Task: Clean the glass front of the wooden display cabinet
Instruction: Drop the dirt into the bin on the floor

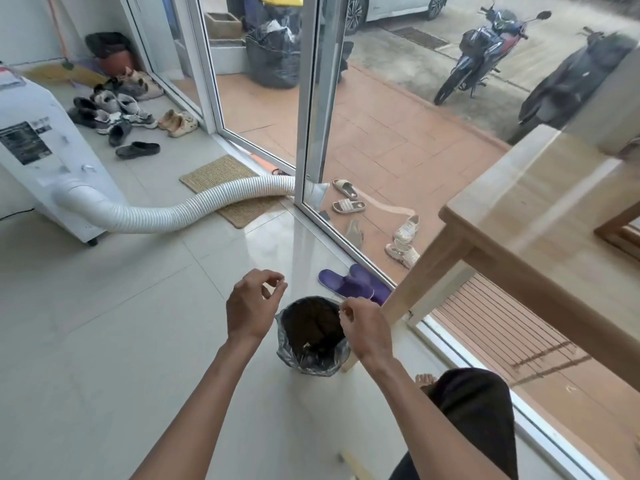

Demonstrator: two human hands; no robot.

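The wooden display cabinet stands at the right on slim legs, and its glass surface reflects the room. My left hand hovers left of a small bin lined with a dark plastic bag, its fingers loosely curled and slightly apart, holding nothing I can see. My right hand is above the bin's right rim with its fingers curled closed. No cloth or spray bottle is in view.
Purple slippers lie by the sliding glass door's track. A white portable air conditioner at the left runs its ribbed hose over a doormat to the door gap. Several shoes are piled at the back left.
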